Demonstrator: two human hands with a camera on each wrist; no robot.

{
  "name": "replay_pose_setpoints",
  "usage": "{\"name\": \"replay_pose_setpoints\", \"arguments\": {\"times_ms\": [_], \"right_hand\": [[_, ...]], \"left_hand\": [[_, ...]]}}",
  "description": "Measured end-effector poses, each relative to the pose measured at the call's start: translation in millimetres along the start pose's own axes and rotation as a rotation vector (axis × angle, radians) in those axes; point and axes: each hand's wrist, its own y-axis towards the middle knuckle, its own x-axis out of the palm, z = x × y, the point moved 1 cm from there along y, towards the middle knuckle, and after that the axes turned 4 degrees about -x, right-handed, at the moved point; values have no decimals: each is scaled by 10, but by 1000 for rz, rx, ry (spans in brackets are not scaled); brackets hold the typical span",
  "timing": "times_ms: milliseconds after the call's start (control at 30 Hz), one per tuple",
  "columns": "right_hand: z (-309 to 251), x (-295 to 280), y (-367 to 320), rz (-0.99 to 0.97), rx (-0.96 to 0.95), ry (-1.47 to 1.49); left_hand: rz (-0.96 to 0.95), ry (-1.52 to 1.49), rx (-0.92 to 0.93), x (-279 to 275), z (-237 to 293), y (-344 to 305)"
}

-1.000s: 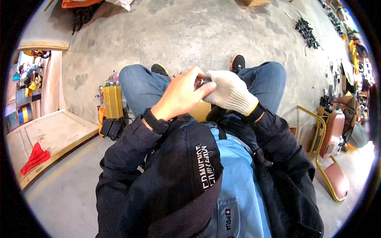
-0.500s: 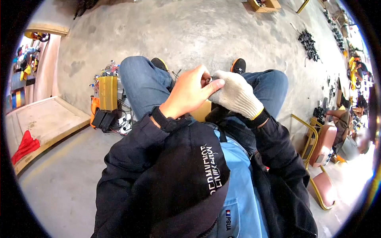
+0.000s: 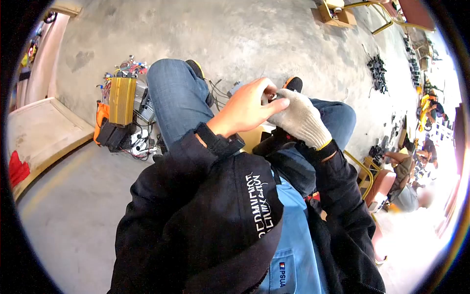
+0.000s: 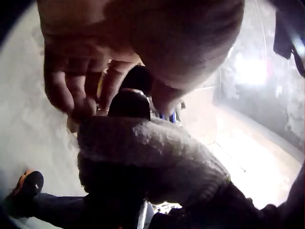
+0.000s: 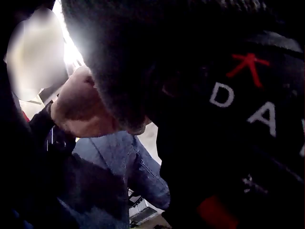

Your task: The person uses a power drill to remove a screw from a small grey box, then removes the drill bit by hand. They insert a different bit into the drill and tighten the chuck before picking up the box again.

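My bare left hand [image 3: 249,108] meets my right hand [image 3: 301,117], in a white knitted glove, above my lap. The gloved right hand grips a black tool that looks like a cordless drill, its dark rounded nose [image 4: 129,104] ringed by a pale band in the left wrist view. Curled fingers [image 4: 86,90] and the thumb of the left hand close round the end of that nose and hide the tip. A black casing [image 5: 243,109] with white letters and a red mark fills much of the dark right wrist view.
A gold finned metal box [image 3: 122,100] lies left of my knee among wires and black parts. The pale wooden platform [image 3: 54,127] stands further left, with a red cloth [image 3: 18,169] on it. A cardboard box [image 3: 338,17] and a black cable pile [image 3: 377,73] lie ahead right.
The head view has turned, bringing more of the cardboard box and a gold-framed chair into sight. Both hands appear slightly further right, still together at the drill's nose.
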Motion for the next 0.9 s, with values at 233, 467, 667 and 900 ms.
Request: {"name": "replay_pose_setpoints", "arguments": {"times_ms": [233,467,667,900], "right_hand": [[-100,-73,275,-181,150,61],[-82,-17,399,-196,188,26],[-20,12,547,-339,224,25],[-48,53,612,-336,228,58]], "left_hand": [[-76,-332,356,-107,-223,273],[101,-274,393,-73,-298,374],[-160,-164,81,-288,-205,491],[138,-542,359,87,-635,554]]}}
